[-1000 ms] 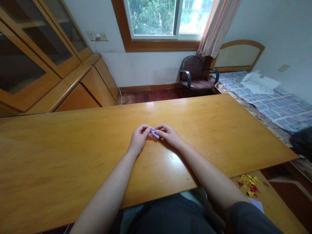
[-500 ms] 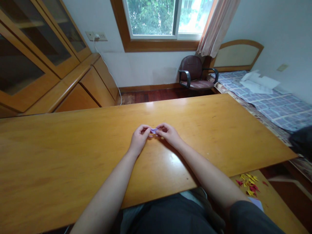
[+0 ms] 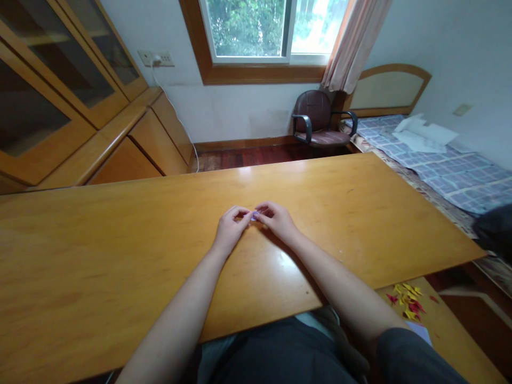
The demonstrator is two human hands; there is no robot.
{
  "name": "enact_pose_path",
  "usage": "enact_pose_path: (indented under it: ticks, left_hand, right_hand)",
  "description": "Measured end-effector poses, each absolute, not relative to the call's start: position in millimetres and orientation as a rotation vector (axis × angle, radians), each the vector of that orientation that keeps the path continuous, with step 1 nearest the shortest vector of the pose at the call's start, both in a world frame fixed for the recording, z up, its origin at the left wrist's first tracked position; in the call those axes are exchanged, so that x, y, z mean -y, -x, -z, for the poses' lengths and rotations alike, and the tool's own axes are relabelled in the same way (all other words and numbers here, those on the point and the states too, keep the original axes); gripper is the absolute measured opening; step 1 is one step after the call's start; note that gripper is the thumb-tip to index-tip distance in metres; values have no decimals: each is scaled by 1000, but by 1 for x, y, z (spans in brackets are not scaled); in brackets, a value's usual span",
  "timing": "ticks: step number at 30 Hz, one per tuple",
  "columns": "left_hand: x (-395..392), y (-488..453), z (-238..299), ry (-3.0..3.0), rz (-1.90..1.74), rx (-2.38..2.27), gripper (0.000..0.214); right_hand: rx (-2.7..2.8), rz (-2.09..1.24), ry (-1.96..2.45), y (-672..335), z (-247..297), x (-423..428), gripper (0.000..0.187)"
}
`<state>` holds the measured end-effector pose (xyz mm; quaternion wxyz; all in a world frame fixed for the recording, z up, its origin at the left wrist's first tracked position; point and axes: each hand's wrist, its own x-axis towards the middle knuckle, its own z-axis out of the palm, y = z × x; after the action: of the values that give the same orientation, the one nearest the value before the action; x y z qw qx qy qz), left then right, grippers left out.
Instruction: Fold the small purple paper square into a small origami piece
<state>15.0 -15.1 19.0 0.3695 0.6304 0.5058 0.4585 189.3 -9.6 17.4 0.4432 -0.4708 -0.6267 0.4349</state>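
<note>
Purple paper (image 3: pixel 255 215) is up between the fingertips, just above the table (image 3: pixel 120 256). The left hand (image 3: pixel 231 228) pinches one side of it with thumb and finger. The right hand (image 3: pixel 280 220) pinches the other side the same way. Both hands are nearly closed, with only a small gap behind each pinch.

Half a second ago, more of the paper showed, in a small flat bit between the thumbs. Now the left thumb has moved in close to the right one, and only a tiny bit peeks out. I think the work is now on one very small spot. The fingers are in the way, so I cannot tell how it is folded.

On a lower board (image 3: pixel 452 325) to the right are yellow shapes (image 3: pixel 410 314) and red shapes (image 3: pixel 416 306). A purple sheet (image 3: pixel 419 332) is near them, partly hidden by the right sleeve (image 3: pixel 408 354).
</note>
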Motion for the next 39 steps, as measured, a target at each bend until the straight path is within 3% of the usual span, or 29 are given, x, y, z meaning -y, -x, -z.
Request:
enact_pose_path:
  ticks: [22,39]
  left_hand:
    - [16,-16,-18,-1339,-1108,-1173,32]
    - [12,-13,-17,-1317,-1036,-1189,34]
  right_hand:
    - [1637,-968,1118,-194,-18,8,19]
    - [1486,-1150,1139,-197,-14,4,19]
